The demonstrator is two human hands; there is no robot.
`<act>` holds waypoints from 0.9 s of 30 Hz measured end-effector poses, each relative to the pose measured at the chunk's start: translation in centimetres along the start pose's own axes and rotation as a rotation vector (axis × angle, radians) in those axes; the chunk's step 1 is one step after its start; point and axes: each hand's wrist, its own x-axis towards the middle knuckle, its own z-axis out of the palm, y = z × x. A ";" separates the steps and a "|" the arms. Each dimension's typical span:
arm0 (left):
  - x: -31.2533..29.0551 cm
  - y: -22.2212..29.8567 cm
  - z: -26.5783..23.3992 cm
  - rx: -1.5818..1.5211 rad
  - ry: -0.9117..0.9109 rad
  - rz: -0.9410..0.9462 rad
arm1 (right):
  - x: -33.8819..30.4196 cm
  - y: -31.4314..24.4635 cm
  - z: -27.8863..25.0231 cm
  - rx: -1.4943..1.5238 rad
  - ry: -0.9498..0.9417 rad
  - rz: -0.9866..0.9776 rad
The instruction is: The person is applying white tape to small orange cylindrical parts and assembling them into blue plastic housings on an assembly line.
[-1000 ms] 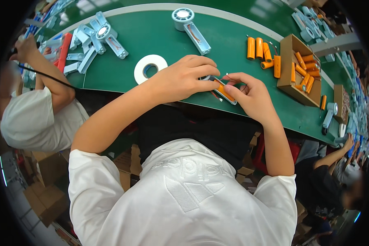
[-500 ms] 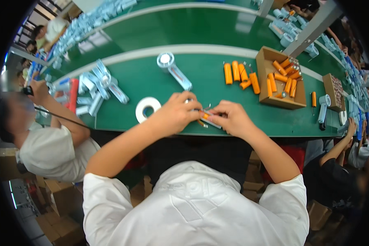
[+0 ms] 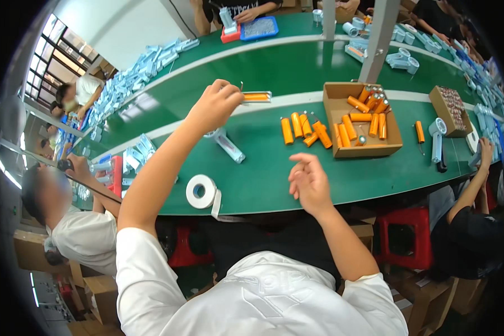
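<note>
Left hand: the left hand (image 3: 218,106) is reaching far out to about 11 o'clock, fingers curled narrow round one end of a small clear holder with orange cells (image 3: 256,97), which is lying just past the white stripe on the green table (image 3: 274,179).
Right hand: the right hand (image 3: 309,182) is hovering low over the table near 6 o'clock, fingers loosely spread and half bent, holding nothing.
Loose cells: a short row of orange cells (image 3: 301,127) is lying at 12 o'clock from the right hand, between the two hands and just left of the box.
Cardboard box: an open brown cardboard box (image 3: 337,109) is sitting at 1 o'clock from the right hand, with more orange cells piled inside at mixed angles.
Tape roll: a white tape roll (image 3: 201,191) is standing on edge at 9 o'clock from the right hand, close to the near table edge, a tail of tape hanging down.
Grey-white part: a pale handle-shaped part (image 3: 225,143) is lying under the left forearm.
Second box: a smaller brown box (image 3: 452,109) of dark small pieces is resting at 2 o'clock, well apart.
Blue tray: a blue tray (image 3: 259,28) is sitting at the far side, 12 o'clock, beside another person's hands.
Neighbour: a person in white (image 3: 84,238) is working at 9 o'clock.
</note>
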 end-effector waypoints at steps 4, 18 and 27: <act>-1.3 -5.6 9.0 -0.152 -0.234 -0.382 | -0.1 -0.1 -0.2 -0.121 -0.081 0.031; 7.1 11.5 2.7 -0.504 -0.582 -0.820 | 0.6 -0.5 -0.6 -0.044 -0.079 0.161; 5.4 11.2 1.1 -0.676 -0.630 -0.899 | -0.2 -0.7 -0.1 -0.027 -0.031 0.130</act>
